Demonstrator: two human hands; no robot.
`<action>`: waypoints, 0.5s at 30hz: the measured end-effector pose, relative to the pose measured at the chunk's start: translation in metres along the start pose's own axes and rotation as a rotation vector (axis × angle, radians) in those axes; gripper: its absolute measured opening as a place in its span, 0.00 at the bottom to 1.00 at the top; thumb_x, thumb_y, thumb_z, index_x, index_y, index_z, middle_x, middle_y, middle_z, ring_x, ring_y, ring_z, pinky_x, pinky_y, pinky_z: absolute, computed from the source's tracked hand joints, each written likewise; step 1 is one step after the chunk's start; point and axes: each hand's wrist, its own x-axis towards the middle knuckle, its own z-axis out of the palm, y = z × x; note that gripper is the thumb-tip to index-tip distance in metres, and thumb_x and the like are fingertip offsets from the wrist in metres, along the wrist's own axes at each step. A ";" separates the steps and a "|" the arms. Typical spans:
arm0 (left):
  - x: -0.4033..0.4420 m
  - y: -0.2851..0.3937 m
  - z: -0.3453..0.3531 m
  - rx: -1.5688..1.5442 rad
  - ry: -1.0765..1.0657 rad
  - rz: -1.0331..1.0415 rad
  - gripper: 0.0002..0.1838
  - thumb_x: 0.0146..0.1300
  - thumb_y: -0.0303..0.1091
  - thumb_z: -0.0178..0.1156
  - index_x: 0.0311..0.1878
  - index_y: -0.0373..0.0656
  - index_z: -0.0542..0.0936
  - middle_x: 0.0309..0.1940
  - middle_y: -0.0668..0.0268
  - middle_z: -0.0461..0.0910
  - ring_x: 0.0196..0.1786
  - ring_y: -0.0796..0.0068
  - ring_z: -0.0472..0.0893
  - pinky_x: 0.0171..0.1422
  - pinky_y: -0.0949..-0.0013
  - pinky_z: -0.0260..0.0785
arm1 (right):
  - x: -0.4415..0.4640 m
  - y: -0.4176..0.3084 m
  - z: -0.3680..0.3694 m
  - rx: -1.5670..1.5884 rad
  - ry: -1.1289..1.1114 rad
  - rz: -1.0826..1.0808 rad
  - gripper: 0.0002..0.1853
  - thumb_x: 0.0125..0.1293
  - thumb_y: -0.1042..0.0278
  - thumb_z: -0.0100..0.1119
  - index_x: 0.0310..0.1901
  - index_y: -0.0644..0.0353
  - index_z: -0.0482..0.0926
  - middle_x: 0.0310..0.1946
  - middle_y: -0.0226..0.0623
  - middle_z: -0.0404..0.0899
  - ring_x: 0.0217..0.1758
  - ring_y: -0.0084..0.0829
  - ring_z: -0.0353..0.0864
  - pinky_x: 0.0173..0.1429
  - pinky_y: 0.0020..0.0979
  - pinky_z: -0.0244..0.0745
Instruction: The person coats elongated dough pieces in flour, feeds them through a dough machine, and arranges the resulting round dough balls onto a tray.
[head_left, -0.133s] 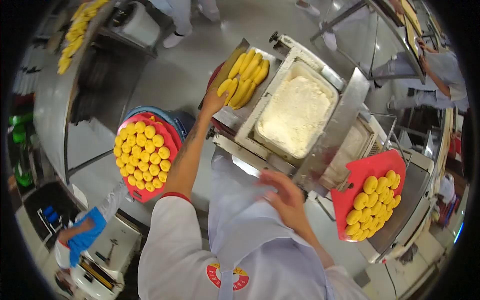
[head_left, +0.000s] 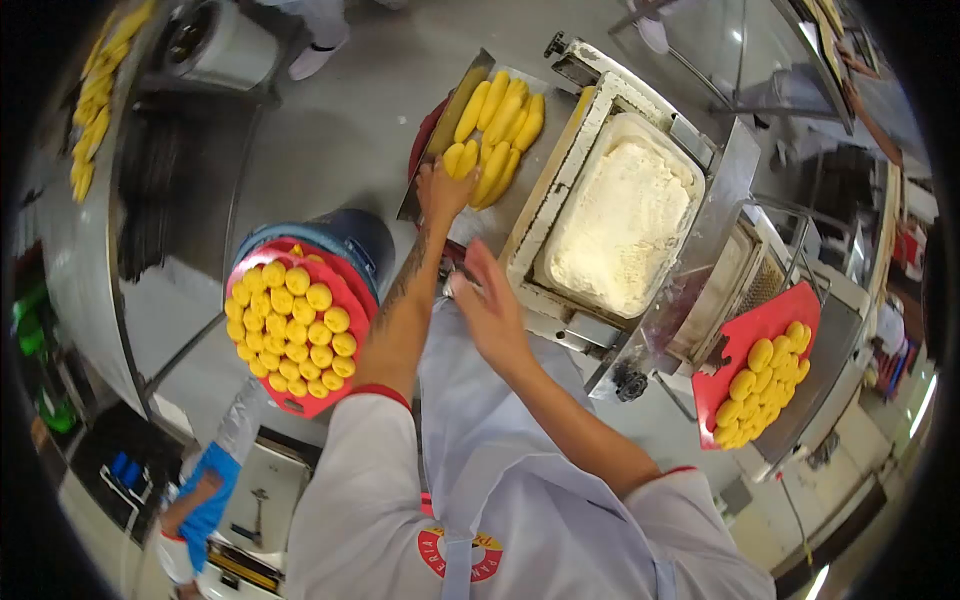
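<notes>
Long yellow dough rolls (head_left: 508, 115) lie bunched on a metal tray (head_left: 545, 165) left of the machine. My left hand (head_left: 443, 192) reaches to the near left end of the bunch, its fingers closed on a yellow dough piece (head_left: 459, 160). Part of that piece is hidden by the fingers. Below and to the right, my right hand (head_left: 486, 308) is in the air in front of the tray, holding nothing, with thumb and fingers apart. To its right, a white tub (head_left: 655, 283) filled with pale crumbly flour or grated cheese sits in the machine frame.
At left, a red board (head_left: 362, 300) with round yellow dough pieces rests on a blue bin (head_left: 355, 240). Another red board (head_left: 765, 320) bearing dough pieces is at right. More long rolls line a metal table (head_left: 160, 60) at upper left. Other people (head_left: 205, 490) stand around.
My right hand has moved left and up, closer to my left hand. The left hand stays at the dough rolls. The whole view has shifted slightly.
</notes>
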 end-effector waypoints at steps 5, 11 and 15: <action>0.015 -0.020 0.011 0.033 -0.159 -0.048 0.41 0.51 0.60 0.70 0.55 0.31 0.76 0.49 0.42 0.79 0.56 0.42 0.78 0.62 0.47 0.70 | 0.183 0.085 0.027 -0.488 0.678 -0.009 0.45 0.67 0.51 0.61 0.74 0.71 0.51 0.71 0.68 0.54 0.75 0.61 0.56 0.79 0.48 0.51; 0.040 -0.028 0.017 -0.681 -0.321 -0.045 0.27 0.60 0.42 0.67 0.57 0.35 0.74 0.49 0.51 0.82 0.52 0.53 0.82 0.57 0.56 0.73 | 0.254 0.092 0.009 -0.387 0.926 0.264 0.43 0.56 0.49 0.70 0.67 0.69 0.65 0.64 0.63 0.68 0.68 0.56 0.68 0.72 0.47 0.62; 0.055 -0.044 0.007 -1.228 -0.732 -0.434 0.25 0.63 0.34 0.64 0.63 0.38 0.74 0.55 0.63 0.81 0.55 0.67 0.81 0.61 0.61 0.72 | 0.252 0.097 0.001 -0.319 0.871 0.268 0.34 0.53 0.50 0.72 0.55 0.67 0.78 0.53 0.54 0.80 0.59 0.50 0.78 0.64 0.44 0.70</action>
